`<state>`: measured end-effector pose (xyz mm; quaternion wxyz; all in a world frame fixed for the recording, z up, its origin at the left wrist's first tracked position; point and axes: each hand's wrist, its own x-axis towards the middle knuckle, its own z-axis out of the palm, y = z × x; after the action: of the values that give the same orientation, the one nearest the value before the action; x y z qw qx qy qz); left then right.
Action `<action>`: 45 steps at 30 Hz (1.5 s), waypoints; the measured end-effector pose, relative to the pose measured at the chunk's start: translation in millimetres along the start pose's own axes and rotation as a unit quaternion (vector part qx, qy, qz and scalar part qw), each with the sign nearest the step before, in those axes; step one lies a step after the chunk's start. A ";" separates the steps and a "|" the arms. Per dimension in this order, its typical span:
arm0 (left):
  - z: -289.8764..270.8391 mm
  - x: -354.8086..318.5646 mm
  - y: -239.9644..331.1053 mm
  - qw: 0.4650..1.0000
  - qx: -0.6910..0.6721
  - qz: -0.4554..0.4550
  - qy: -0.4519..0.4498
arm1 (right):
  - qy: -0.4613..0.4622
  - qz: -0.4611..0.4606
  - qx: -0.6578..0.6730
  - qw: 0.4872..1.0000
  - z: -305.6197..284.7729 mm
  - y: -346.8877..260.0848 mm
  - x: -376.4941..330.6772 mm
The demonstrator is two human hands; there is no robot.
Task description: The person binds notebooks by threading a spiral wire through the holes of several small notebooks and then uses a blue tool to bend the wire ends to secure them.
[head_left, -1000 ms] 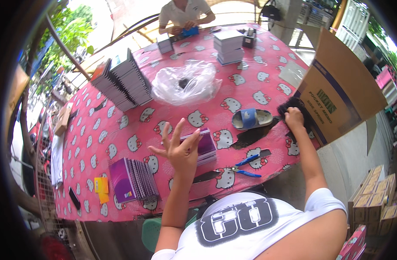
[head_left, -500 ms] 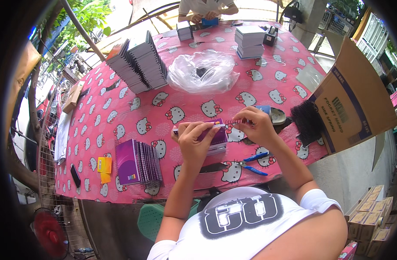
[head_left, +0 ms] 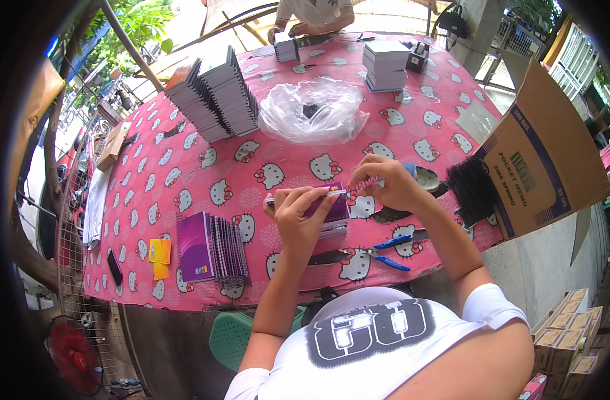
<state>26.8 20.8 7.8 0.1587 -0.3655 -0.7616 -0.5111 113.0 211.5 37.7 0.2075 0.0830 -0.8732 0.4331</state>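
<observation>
My left hand (head_left: 297,212) is closed on a purple notebook (head_left: 336,193), gripping it by its edge above a short stack of purple-covered notebooks (head_left: 334,229). Just right of it, my right hand (head_left: 387,179) pinches a thin spiral binding coil (head_left: 363,185) by the notebook's right end. Whether the coil's tip sits in the holes is too small to tell. Two blue-handled cutting pliers (head_left: 389,261) lie on the table near my right forearm. A pile of spiral-bound purple notebooks (head_left: 197,248) stands to the left of my left hand.
Tall notebook stacks (head_left: 211,100), a clear plastic bag (head_left: 311,110) and a white book stack (head_left: 383,65) stand farther back. A cardboard box (head_left: 541,153) with dark coils (head_left: 471,189) is at right. A phone (head_left: 114,268) lies left. Across the table (head_left: 291,160) sits another person (head_left: 316,17).
My right hand has shifted slightly up, its fingers bent more over the coil. My left hand stays put. Across the table, the other person's hands have moved left to the small notebook stack.
</observation>
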 end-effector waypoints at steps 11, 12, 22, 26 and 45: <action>2.1 -1.1 -2.1 1.000 0.017 0.003 0.006 | -0.065 0.193 0.080 0.976 -3.2 -11.3 3.2; 2.8 -1.7 -3.5 1.000 0.015 0.003 0.004 | -0.053 0.193 0.054 0.978 0.1 -14.5 2.4; -1.8 -0.5 1.3 0.999 0.028 0.033 -0.003 | 0.030 -0.008 -0.172 0.985 25.1 -16.9 0.1; -4.5 -2.6 -1.2 0.999 0.030 0.027 -0.011 | 0.034 0.004 -0.158 0.987 28.5 -24.1 3.1; -13.3 3.7 1.3 0.999 0.007 0.026 -0.043 | 0.163 0.131 -0.166 0.964 -33.6 33.3 -20.2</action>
<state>23.5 10.6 16.7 0.1418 -0.4056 -0.7616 -0.4852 130.1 257.7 23.0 0.2990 -0.1393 -0.8906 0.3130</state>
